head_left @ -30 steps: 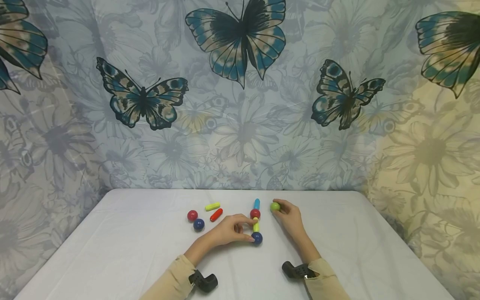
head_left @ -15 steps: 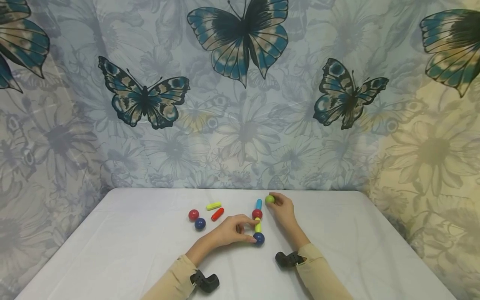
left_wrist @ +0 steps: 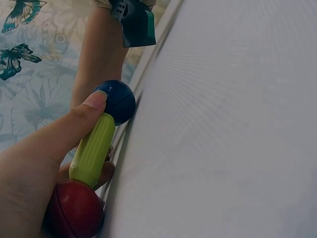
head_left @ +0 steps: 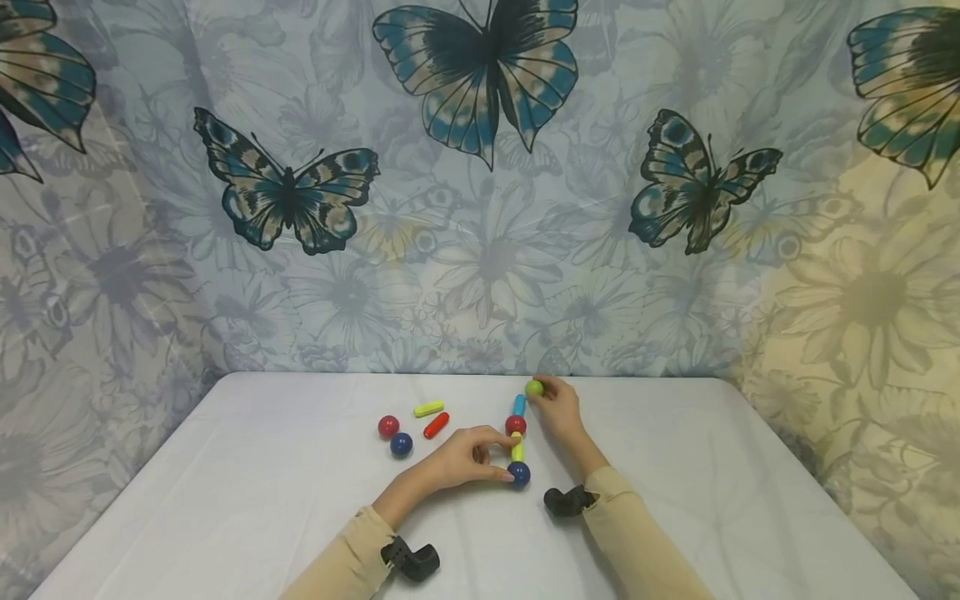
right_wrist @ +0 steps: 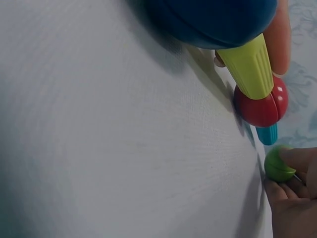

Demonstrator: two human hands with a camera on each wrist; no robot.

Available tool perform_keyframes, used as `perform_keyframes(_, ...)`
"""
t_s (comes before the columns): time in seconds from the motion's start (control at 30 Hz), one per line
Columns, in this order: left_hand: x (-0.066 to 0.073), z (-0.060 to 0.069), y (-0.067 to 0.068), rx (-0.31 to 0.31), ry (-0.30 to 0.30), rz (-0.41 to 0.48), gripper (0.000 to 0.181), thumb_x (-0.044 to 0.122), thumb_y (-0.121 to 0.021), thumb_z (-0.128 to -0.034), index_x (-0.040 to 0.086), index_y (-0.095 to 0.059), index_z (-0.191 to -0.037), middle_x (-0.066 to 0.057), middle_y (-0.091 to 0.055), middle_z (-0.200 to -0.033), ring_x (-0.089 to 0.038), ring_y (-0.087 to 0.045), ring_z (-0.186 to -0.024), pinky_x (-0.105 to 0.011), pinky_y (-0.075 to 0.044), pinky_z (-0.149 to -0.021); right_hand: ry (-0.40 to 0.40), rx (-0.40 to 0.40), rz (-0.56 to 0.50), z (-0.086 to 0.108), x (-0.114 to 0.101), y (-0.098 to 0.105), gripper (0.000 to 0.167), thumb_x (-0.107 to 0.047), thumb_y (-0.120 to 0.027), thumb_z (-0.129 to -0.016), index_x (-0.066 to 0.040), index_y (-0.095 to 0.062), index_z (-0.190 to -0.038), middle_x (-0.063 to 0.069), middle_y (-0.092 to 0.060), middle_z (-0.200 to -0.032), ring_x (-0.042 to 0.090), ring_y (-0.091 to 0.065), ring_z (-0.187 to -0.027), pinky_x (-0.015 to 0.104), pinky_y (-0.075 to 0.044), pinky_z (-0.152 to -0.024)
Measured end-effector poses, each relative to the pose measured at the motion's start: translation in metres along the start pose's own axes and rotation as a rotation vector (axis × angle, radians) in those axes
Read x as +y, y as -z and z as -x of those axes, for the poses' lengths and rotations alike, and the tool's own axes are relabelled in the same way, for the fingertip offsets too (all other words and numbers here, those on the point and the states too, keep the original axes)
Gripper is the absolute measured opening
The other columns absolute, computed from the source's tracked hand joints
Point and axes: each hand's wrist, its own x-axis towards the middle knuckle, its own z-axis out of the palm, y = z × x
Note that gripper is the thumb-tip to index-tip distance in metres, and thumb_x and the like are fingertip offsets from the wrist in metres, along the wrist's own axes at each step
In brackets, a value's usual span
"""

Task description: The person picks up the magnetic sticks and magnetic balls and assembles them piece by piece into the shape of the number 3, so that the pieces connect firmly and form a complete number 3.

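Note:
A row of joined pieces lies on the white table: a dark blue ball, a yellow-green rod, a red ball and a light blue rod. My left hand holds this row, its thumb on the blue ball and fingers by the yellow-green rod. Between thumb and fingers, my right hand pinches a green ball at the far end of the light blue rod. In the right wrist view the green ball sits just beyond that rod; whether they touch I cannot tell.
Left of the row lie a loose red ball, a loose blue ball, a yellow-green rod and a red rod. Behind the table's far edge hangs a butterfly-patterned cloth.
My right hand has carried the green ball leftward and away from me, from right of the row to the light blue rod's far end. The left hand keeps its hold on the row.

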Motion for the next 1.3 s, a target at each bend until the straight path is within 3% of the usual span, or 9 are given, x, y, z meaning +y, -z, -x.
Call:
perform_keyframes(0.4, 0.0009, 0.0000, -0.0007, 0.005, 0.011, -0.017, 0.050, 0.024, -0.080, -0.0806, 0.015, -0.065, -0.127, -0.001, -0.070, -0.111, 0.003, -0.049, -0.063, -0.012, -0.043, -0.061, 0.000, -0.002, 0.062, -0.0015, -0.0078, -0.0055, 0.036, 0.002, -0.059, -0.092, 0.012, -0.055, -0.127, 0.032, -0.057, -0.130, 0.043, -0.054, -0.126, 0.045, -0.046, -0.106)
perform_keyframes(0.57, 0.0006, 0.0001, -0.0005, 0.008, 0.000, -0.008, 0.049, 0.024, -0.080, -0.0809, 0.014, -0.065, -0.127, -0.002, -0.070, -0.111, 0.002, -0.050, -0.063, -0.013, -0.043, -0.060, -0.022, -0.029, 0.076, -0.0034, -0.0088, -0.0085, 0.038, -0.002, -0.059, -0.093, 0.011, -0.054, -0.129, 0.030, -0.055, -0.134, 0.041, -0.053, -0.127, 0.045, -0.046, -0.107)
perform_keyframes(1.3, 0.0003, 0.0005, -0.0005, 0.008, -0.012, -0.012, 0.049, 0.024, -0.080, -0.0807, 0.013, -0.065, -0.126, -0.004, -0.070, -0.109, 0.003, -0.049, -0.063, -0.012, -0.043, -0.059, 0.021, -0.125, 0.139, -0.0080, -0.0041, -0.0062, 0.037, -0.001, -0.058, -0.094, 0.007, -0.055, -0.130, 0.026, -0.053, -0.139, 0.041, -0.049, -0.132, 0.047, -0.043, -0.110)
